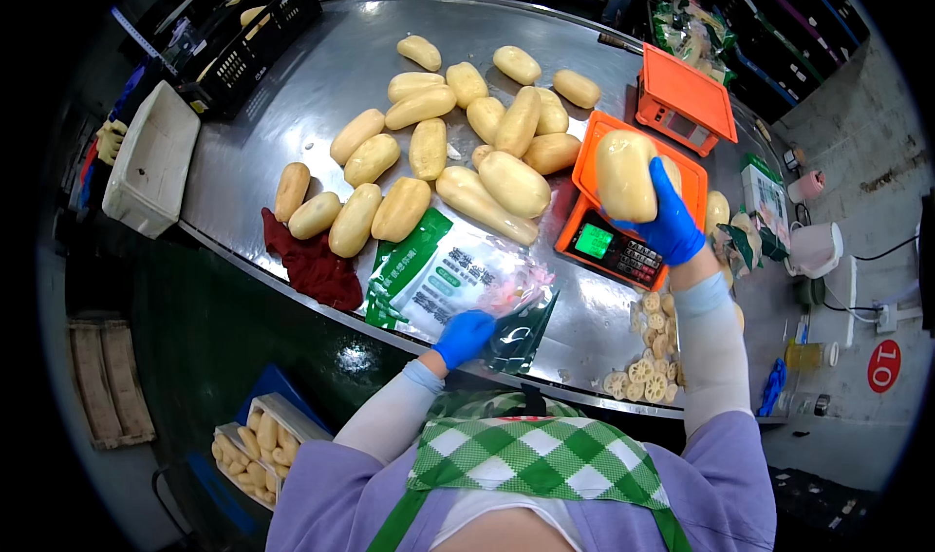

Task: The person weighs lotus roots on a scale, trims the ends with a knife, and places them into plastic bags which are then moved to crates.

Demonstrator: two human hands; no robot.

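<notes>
My right hand, in a blue glove, grips a peeled lotus root segment over the orange platform of a digital scale with a lit green display. Part of another pale segment shows behind my fingers; whether I hold it too is unclear. At the table's near edge my left hand, also gloved, has its fingers closed on the edge of a printed plastic bag. That bag lies on others with green bands. Several peeled lotus roots are spread beyond the bags.
A dark red cloth lies left on the steel table. Lotus slices sit near the front right. A second orange scale stands behind. At left are a white foam box and a black crate; a root-filled box stands below.
</notes>
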